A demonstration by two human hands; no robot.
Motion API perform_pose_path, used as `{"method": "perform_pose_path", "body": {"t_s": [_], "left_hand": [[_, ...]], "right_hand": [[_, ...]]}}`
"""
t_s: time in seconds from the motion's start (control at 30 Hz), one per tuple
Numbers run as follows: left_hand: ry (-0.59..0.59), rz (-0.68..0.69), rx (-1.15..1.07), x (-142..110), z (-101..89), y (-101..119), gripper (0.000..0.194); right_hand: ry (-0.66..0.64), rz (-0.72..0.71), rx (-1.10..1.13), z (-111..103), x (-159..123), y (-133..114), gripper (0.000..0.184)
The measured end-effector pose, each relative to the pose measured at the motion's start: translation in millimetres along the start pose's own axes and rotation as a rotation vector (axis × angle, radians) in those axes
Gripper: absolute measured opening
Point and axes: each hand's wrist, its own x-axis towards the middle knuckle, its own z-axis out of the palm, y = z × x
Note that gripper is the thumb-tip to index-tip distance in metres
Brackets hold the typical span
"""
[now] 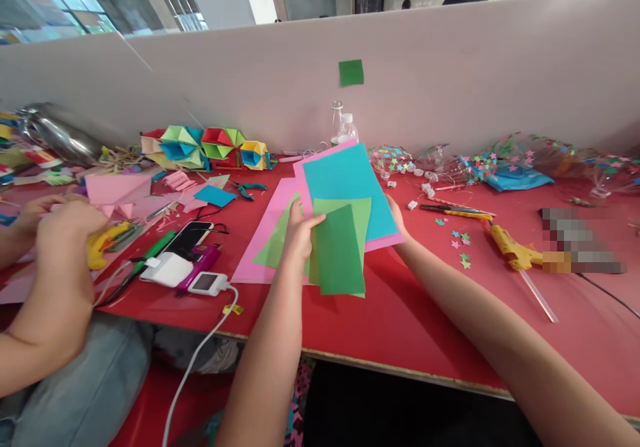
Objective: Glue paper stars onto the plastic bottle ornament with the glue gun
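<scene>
My left hand (299,233) is closed on several green paper sheets. A dark green sheet (343,253) lies over lighter green ones (363,215), and a light green corner sticks out to the left of the hand. My right hand (397,217) grips the right edge of a blue paper sheet (345,183) with pink paper (385,241) behind it; most of its fingers are hidden behind the sheets. The green sheets overlap the lower part of the blue one. Under them, a large pink sheet (260,253) lies on the red table (390,327).
A yellow glue gun (515,250), small paper stars (465,239) and tweezers-like tools lie to the right. Left are a phone (193,240), a white power bank (167,270), cables and pliers (250,190). Folded paper shapes (183,147) stand behind. A co-worker's hands (73,217) work at far left.
</scene>
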Motion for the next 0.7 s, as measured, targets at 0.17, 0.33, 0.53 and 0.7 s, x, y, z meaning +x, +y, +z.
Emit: {"method": "perform_pose_path", "body": {"t_s": [0.17,0.33,0.53,0.7], "left_hand": [[-0.159,-0.115,0.025,-5,4.4,2,0.064],[-0.173,-0.165,-0.072,-7,5.8,8,0.066],[-0.39,-0.274,0.042,-13,18.1,2,0.067],[-0.69,-0.449,0.221,-25,41.0,4,0.07]], "right_hand": [[-0.007,-0.007,0.007,-56,-26,-14,0.037],[0.05,-0.004,-0.115,-129,-62,-16,0.018],[0.06,0.034,-0.18,-177,-98,0,0.012],[-0.09,0.135,-0.117,-186,-106,16,0.015]]}}
